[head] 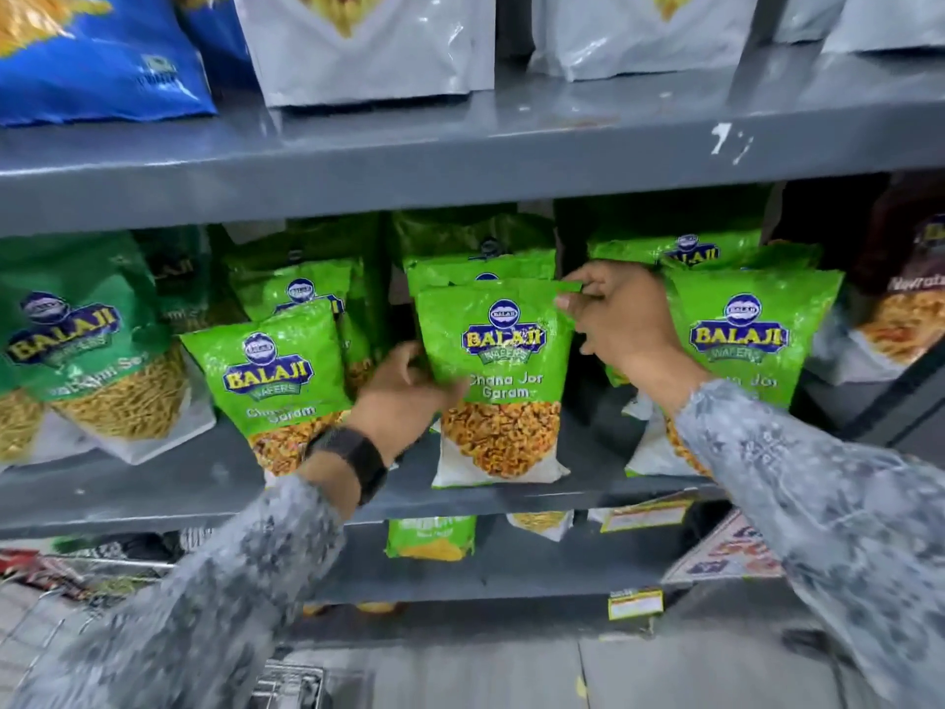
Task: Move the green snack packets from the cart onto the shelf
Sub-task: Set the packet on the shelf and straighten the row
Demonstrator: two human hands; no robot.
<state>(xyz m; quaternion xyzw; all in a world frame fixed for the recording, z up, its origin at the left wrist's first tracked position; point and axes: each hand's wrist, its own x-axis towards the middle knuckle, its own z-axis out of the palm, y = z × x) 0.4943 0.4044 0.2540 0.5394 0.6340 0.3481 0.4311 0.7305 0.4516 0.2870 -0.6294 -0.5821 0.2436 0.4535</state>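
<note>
The right hand (621,324) pinches the top right corner of a green snack packet (498,381) between thumb and fingertips. The left hand (404,391) presses against the same packet's lower left edge, fingers curled loosely around the side; how firmly it grips cannot be told. The packet stands upright on the grey shelf (215,478), at the front of a row of matching green packets stacked behind it. Another green packet (276,386) stands just to the left, leaning a little, and one more (741,340) stands to the right, partly behind the right wrist. A dark band (355,460) sits on the left wrist, and both arms wear mottled grey sleeves. On the shelf above stand blue bags (97,53) and white bags (368,43). At the lower left, the wire rim of the cart (66,580) shows, blurred.
</note>
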